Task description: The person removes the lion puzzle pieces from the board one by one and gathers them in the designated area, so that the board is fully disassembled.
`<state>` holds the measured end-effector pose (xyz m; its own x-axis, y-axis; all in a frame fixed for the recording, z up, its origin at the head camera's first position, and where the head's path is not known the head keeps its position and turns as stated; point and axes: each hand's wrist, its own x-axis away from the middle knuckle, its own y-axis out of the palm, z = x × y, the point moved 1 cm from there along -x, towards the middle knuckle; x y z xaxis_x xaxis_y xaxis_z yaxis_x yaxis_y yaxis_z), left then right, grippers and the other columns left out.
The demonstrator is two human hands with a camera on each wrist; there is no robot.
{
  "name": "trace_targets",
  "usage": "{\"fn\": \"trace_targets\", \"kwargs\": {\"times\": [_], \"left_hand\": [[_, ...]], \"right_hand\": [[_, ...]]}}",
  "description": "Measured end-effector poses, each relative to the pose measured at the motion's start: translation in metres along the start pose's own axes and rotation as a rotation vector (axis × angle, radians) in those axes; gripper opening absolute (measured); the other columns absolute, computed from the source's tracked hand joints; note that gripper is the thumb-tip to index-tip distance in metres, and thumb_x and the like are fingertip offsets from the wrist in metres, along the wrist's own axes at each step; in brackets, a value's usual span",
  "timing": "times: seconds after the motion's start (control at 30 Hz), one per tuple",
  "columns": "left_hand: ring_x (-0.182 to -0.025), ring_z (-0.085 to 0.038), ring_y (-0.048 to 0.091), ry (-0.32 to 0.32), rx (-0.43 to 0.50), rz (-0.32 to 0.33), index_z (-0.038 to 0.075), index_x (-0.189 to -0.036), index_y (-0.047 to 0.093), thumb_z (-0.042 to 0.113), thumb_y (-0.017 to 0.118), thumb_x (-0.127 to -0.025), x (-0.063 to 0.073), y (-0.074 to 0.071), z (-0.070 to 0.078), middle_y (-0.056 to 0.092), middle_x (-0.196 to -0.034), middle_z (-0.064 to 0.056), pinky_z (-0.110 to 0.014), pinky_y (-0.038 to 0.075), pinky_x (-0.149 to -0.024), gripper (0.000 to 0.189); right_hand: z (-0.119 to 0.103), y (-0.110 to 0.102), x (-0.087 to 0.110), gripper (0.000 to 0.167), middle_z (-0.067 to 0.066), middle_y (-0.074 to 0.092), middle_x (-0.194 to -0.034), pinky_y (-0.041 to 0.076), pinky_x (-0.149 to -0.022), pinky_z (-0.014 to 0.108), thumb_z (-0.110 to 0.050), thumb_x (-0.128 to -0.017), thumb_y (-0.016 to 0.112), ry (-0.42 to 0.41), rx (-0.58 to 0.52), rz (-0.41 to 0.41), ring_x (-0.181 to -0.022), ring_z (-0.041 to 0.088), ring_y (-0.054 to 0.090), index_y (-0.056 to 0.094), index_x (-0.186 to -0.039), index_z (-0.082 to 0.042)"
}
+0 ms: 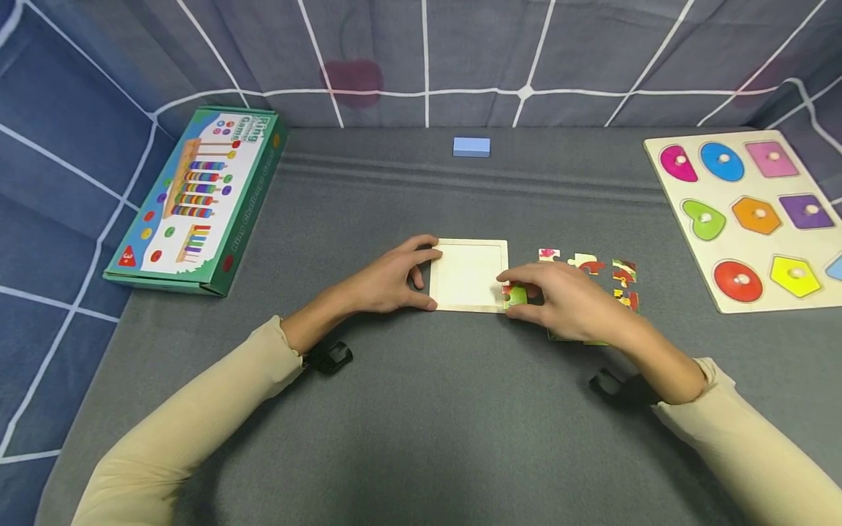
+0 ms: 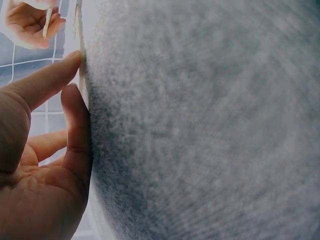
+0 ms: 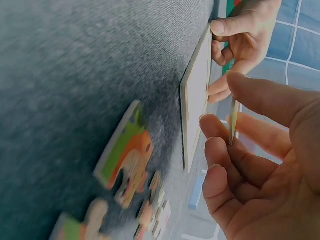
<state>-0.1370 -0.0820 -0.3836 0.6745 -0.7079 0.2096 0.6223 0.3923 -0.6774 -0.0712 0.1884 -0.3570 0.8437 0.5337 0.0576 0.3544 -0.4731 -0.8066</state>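
A square wooden puzzle tray (image 1: 468, 274) with a raised rim lies on the grey table between the hands. My left hand (image 1: 395, 277) touches its left side, thumb at the near corner and fingers farther up the edge. In the left wrist view the left hand's fingers (image 2: 77, 120) rest against the thin edge. My right hand (image 1: 566, 299) pinches a green and red puzzle piece (image 1: 515, 295) over the tray's right rim. Seen from the right wrist, that piece (image 3: 233, 120) stands edge-on between thumb and fingers. Several loose puzzle pieces (image 1: 623, 272) lie beside and partly under the right hand.
A green ring game box (image 1: 197, 197) lies at the left. At the right is a wooden peg board (image 1: 723, 175) with colourful knobbed shapes. A small blue block (image 1: 471, 147) sits near the back, before a dark gridded cloth (image 1: 473, 58).
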Motion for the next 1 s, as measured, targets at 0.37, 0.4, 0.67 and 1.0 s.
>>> {"fn": "trace_targets", "kwargs": {"times": [0.37, 0.4, 0.67, 1.0], "left_hand": [[-0.088, -0.013, 0.059, 0.003, 0.005, 0.003, -0.002, -0.146, 0.044, 0.019, 0.085, -0.080, 0.000, -0.001, 0.000, 0.028, -0.156, -0.012, -0.034, 0.044, -0.087, 0.081], [-0.088, -0.013, 0.059, 0.004, 0.005, 0.004, -0.002, -0.146, 0.044, 0.019, 0.085, -0.080, 0.000, -0.001, 0.000, 0.028, -0.156, -0.012, -0.033, 0.044, -0.087, 0.080], [-0.088, -0.014, 0.059, 0.005, 0.007, 0.002, -0.001, -0.146, 0.045, 0.019, 0.085, -0.080, 0.001, 0.000, 0.001, 0.028, -0.156, -0.011, -0.033, 0.044, -0.086, 0.079], [-0.087, -0.013, 0.059, 0.005, 0.009, 0.002, -0.001, -0.146, 0.045, 0.020, 0.085, -0.080, 0.002, -0.001, 0.001, 0.028, -0.156, -0.011, -0.032, 0.044, -0.085, 0.079]], "right_hand": [[0.010, -0.009, 0.021, 0.028, -0.009, 0.062, -0.094, 0.042, -0.068, 0.029, -0.016, -0.081, 0.082, -0.054, 0.012, 0.078, -0.078, 0.012, 0.053, 0.074, -0.108, -0.013], [0.010, -0.010, 0.023, 0.028, -0.009, 0.062, -0.095, 0.042, -0.068, 0.030, -0.016, -0.082, 0.082, -0.053, 0.020, 0.082, -0.079, 0.012, 0.053, 0.074, -0.108, -0.014], [0.019, -0.020, 0.045, 0.033, -0.011, 0.057, -0.089, 0.038, -0.065, 0.025, -0.014, -0.077, 0.085, -0.068, 0.049, 0.144, -0.076, 0.009, 0.050, 0.074, -0.108, -0.014], [0.035, -0.023, 0.090, 0.046, -0.012, 0.057, -0.098, 0.038, -0.064, 0.021, -0.015, -0.066, 0.093, 0.013, 0.096, 0.235, -0.079, 0.007, 0.051, 0.075, -0.109, -0.014]]}}
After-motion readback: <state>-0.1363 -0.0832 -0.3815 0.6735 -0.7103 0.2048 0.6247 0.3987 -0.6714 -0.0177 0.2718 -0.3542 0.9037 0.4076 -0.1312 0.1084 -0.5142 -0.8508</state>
